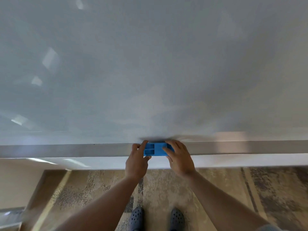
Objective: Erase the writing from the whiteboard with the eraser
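Eraser (155,149), a blue plastic block with 2 recessed slots showing on its back, sits at the very bottom edge of the whiteboard (150,64), right where the writing surface meets the metal tray rail (66,150). The left hand (137,161) grasps its left end, index finger hooked over the top edge and thumb tucked under the bottom edge, while the right hand (179,157) lies over its right end with fingers curled onto the block. Using 2 hands probably gives even pressure along the whole pad, which suits a low strip of board where a single hand would tend to tip the block. A dark, blurred smudge lies on the board just above the eraser, likely ink being wiped or simply shadow; I cannot tell which. The rest of the board looks grey and cloudy with faint wipe traces and window reflections, with no readable writing visible, so the job appears close to finished. Below the rail, a white wall band runs across, then patterned carpet (216,189), where 2 dark perforated clogs (137,217) stand facing the board.
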A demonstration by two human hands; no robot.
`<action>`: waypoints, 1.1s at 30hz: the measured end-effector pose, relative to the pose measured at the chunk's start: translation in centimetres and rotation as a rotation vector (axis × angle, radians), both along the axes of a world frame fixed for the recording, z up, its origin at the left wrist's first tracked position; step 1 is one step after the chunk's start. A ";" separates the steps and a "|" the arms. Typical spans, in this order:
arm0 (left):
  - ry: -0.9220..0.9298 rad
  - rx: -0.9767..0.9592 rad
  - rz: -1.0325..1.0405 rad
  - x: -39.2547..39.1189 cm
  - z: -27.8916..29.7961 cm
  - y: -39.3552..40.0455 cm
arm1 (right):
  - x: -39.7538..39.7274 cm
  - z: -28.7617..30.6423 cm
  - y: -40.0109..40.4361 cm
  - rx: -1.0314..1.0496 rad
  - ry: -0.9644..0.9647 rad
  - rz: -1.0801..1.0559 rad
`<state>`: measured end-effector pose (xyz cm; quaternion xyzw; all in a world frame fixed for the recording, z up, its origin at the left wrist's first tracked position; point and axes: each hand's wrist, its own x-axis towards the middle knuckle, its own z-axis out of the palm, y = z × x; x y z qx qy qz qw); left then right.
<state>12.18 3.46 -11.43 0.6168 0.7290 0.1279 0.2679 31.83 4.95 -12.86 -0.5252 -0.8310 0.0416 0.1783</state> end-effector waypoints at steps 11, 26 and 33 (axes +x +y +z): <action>0.026 0.025 0.069 0.9 0.0 -0.9 | -0.5 0.3 -0.7 -0.103 -0.005 -0.053; 0.229 -0.069 -0.026 4.4 2.7 -3.4 | 0.1 1.0 -2.8 -0.153 -0.115 -0.057; 0.224 0.177 -0.049 6.5 6.4 -3.8 | 0.8 4.3 -2.4 0.056 -0.017 -0.019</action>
